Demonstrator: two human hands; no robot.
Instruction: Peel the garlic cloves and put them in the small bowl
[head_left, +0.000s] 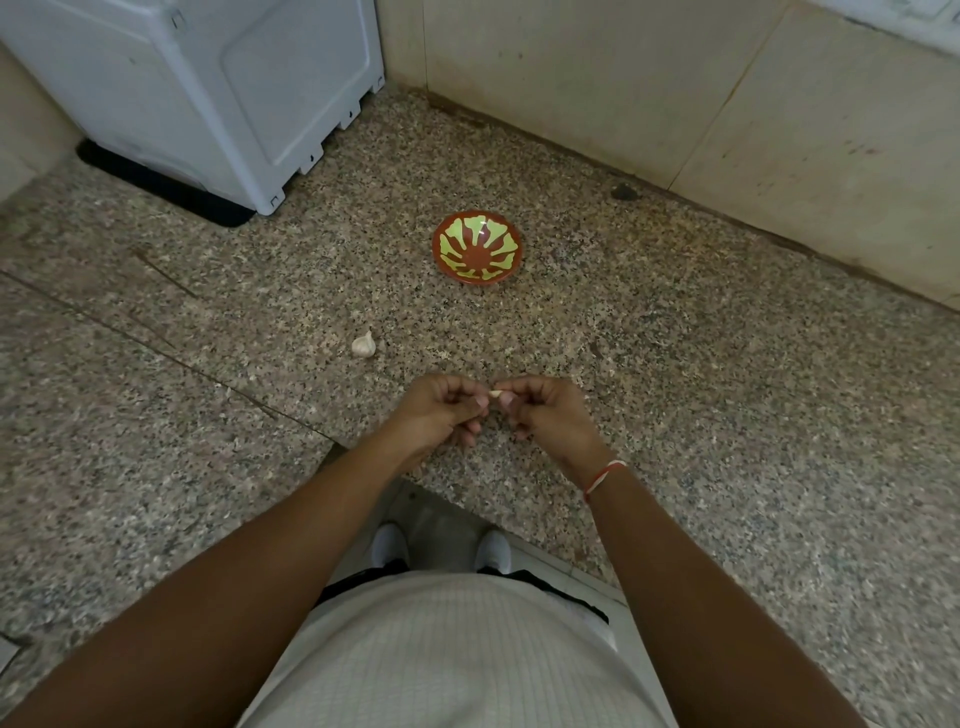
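A small pale garlic clove (496, 394) is pinched between my two hands above the granite counter. My left hand (441, 413) and my right hand (545, 413) both curl their fingers around it, fingertips meeting at the clove. A second piece of garlic (363, 345), white and in its skin, lies on the counter to the left, beyond my hands. The small bowl (477, 254), red-brown with a yellow-green pattern, stands farther back near the middle, and nothing shows inside it.
A white appliance (208, 88) on a black mat stands at the back left. A beige tiled wall (675, 88) runs along the back and right. The speckled granite counter (727, 364) ends at an edge near my body, with my feet below.
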